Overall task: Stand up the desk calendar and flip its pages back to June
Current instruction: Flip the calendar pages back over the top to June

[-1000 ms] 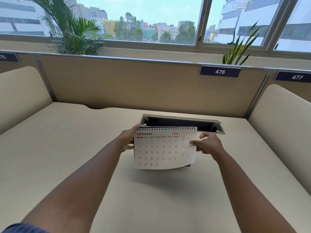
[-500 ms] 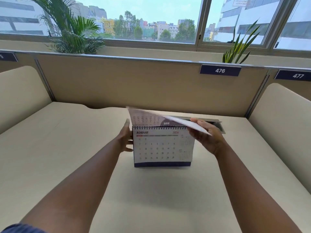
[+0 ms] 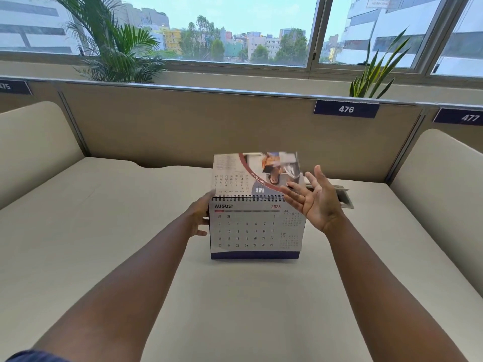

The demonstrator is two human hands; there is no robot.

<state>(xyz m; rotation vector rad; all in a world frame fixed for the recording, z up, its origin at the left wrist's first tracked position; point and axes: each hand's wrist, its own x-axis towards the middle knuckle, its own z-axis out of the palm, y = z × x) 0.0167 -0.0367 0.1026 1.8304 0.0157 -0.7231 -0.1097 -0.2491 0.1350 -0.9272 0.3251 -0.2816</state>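
Observation:
The desk calendar (image 3: 251, 231) stands upright on the beige desk (image 3: 104, 244) with its black spiral binding on top. Its front page reads AUGUST 2026. A flipped page (image 3: 251, 173) stands almost vertical above the binding, its back showing upside-down print and a photo. My left hand (image 3: 200, 215) grips the calendar's left edge near the binding. My right hand (image 3: 312, 198) hovers at the upper right corner, palm up and fingers spread, holding nothing, its fingertips just under the raised page.
A recessed cable tray (image 3: 342, 197) lies in the desk behind my right hand. Tan partition panels (image 3: 183, 126) enclose the desk at the back and sides, with labels 476 (image 3: 346, 109) and 477 (image 3: 467, 117). Potted plants (image 3: 117, 48) stand along the window ledge.
The September page has been lifted over the binding, uncovering August. My right hand has let go of that page and opened; the page now stands upright. My left hand stays on the left edge.

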